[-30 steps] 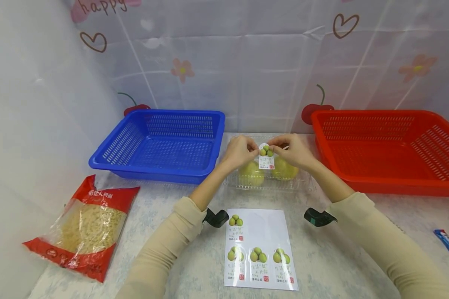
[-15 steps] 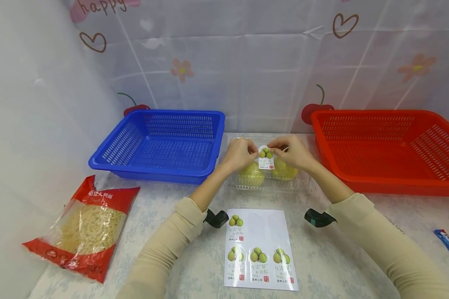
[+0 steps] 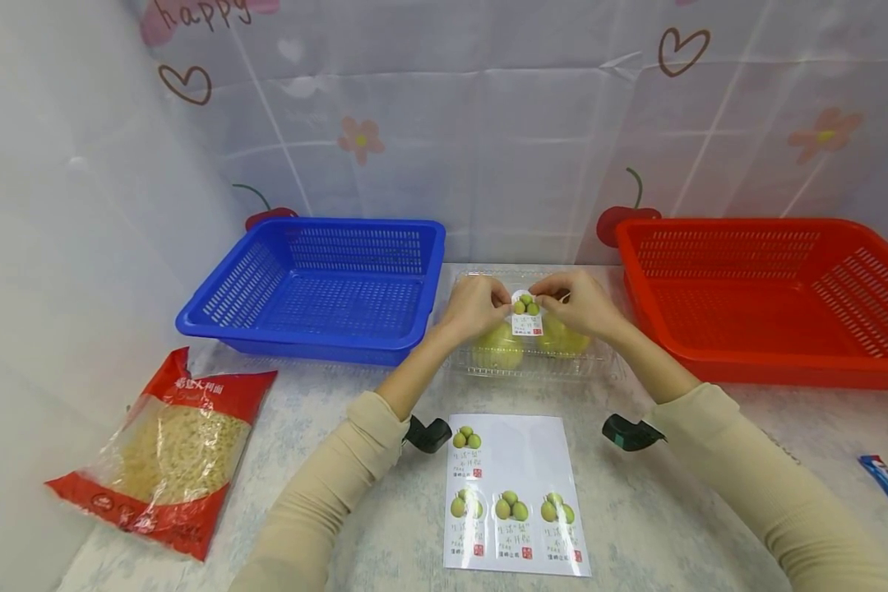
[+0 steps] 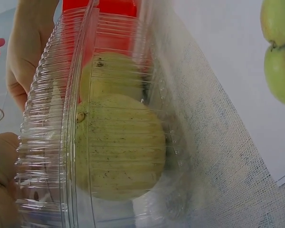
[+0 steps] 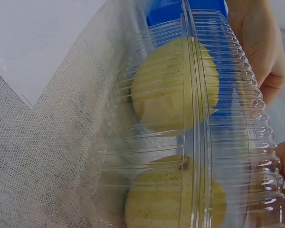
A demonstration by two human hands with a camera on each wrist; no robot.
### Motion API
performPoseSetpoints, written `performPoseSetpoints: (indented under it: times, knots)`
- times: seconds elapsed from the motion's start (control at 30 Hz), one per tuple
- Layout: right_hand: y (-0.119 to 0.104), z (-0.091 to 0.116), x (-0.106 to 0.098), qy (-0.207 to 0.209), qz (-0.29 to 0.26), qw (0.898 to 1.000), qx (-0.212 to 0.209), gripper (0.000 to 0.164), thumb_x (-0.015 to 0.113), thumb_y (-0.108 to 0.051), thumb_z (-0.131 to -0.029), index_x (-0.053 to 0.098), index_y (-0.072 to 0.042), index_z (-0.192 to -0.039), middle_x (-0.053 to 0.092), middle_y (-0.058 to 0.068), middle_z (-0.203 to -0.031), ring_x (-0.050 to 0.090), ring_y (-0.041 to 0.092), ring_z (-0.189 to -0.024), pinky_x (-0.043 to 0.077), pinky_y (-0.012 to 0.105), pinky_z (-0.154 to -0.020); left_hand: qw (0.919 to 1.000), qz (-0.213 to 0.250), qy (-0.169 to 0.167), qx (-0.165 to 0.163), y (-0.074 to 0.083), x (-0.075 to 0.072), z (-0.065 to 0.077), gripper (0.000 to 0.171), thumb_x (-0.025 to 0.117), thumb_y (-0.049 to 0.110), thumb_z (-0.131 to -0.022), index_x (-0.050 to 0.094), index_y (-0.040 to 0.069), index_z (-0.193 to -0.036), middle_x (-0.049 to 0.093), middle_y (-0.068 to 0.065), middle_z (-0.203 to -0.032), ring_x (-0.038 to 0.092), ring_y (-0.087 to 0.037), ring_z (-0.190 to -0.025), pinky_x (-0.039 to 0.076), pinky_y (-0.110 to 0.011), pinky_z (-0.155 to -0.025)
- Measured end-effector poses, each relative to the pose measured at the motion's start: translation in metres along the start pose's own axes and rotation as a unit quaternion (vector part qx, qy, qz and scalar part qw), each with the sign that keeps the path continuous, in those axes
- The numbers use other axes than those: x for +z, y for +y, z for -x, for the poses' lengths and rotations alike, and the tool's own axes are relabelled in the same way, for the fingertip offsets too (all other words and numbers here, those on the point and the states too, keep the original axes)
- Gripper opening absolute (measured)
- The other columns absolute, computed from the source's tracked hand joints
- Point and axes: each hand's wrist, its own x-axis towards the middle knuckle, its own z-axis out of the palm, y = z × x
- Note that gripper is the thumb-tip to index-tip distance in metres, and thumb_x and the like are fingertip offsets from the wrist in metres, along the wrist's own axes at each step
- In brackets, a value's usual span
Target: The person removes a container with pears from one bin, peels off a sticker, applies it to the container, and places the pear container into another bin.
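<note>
A white sticker label (image 3: 527, 324) printed with green pears lies close over the lid of a clear plastic clamshell box (image 3: 533, 369). My left hand (image 3: 477, 306) pinches its upper left edge between thumb and fingertips. At the upper right edge, my right hand (image 3: 579, 304) pinches it the same way. Two yellow-green pears (image 3: 497, 347) show through the box's ribbed front. In the left wrist view the pears (image 4: 118, 147) sit one behind the other, with the lid's seam beside them. The right wrist view shows the box (image 5: 197, 137) from its other end, a hand beyond it.
A sheet of stickers (image 3: 525, 452) lies in front of the box, several labels still on it. The blue basket (image 3: 311, 341) stands left, the red basket (image 3: 784, 370) right. A red pasta bag (image 3: 178, 452) lies at left; a small blue-and-red packet (image 3: 886, 478) lies far right.
The label's top edge has come down slightly toward the lid, both hands lowering a little with it. The box, sheet and baskets stay in place.
</note>
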Motion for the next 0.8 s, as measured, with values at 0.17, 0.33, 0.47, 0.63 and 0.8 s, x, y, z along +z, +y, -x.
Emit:
performPoseSetpoints:
  times: [0.17,0.33,0.47,0.63,0.8]
  knots:
    - [0.0019,0.0006,0.0016,-0.004,0.005,1.0,-0.011,0.019,0.058,0.006,-0.085,0.067,0.011,-0.102,0.067,0.025,-0.095,0.059,0.03,-0.077,0.05,0.031,-0.07,1.0,-0.006,0.0,0.003,-0.0001,-0.0005,0.0013,0.019,0.07,0.014,-0.083,0.072,0.003,-0.098,0.069,-0.006,-0.08,0.059,-0.015,-0.073,0.045,-0.022,-0.069]
    - [0.0015,0.0036,0.0022,-0.009,0.014,1.0,-0.006,0.024,0.064,0.003,-0.083,0.065,0.01,-0.106,0.066,0.025,-0.1,0.06,0.031,-0.082,0.052,0.04,-0.075,0.9999,-0.004,-0.01,0.002,0.0012,-0.0022,0.0035,0.028,0.072,0.014,-0.081,0.068,0.006,-0.107,0.067,-0.005,-0.081,0.059,-0.015,-0.073,0.044,-0.025,-0.069]
    - [0.0015,0.0053,0.002,-0.01,0.017,1.0,-0.003,0.027,0.065,0.003,-0.081,0.065,0.009,-0.108,0.066,0.025,-0.103,0.06,0.033,-0.084,0.052,0.044,-0.077,0.9997,0.003,-0.023,0.006,0.0013,-0.0032,0.0052,0.029,0.073,0.016,-0.079,0.068,0.007,-0.107,0.067,-0.005,-0.084,0.059,-0.016,-0.076,0.044,-0.024,-0.067]
    - [0.0016,0.0066,0.0019,-0.014,0.032,0.999,-0.005,0.028,0.066,0.001,-0.081,0.066,0.008,-0.108,0.065,0.024,-0.105,0.061,0.034,-0.086,0.053,0.045,-0.074,0.9988,0.0,-0.048,0.01,0.001,-0.005,0.0062,0.032,0.074,0.021,-0.079,0.068,0.01,-0.109,0.066,-0.005,-0.089,0.057,-0.018,-0.084,0.043,-0.028,-0.075]
    - [0.0012,0.0089,0.0027,-0.035,0.06,0.997,-0.015,0.026,0.066,-0.002,-0.083,0.067,0.006,-0.108,0.063,0.024,-0.109,0.059,0.037,-0.09,0.054,0.044,-0.07,0.9955,-0.006,-0.094,0.015,0.0009,-0.0074,0.0053,0.038,0.074,0.024,-0.081,0.067,0.011,-0.115,0.067,-0.006,-0.094,0.058,-0.018,-0.089,0.043,-0.031,-0.079]
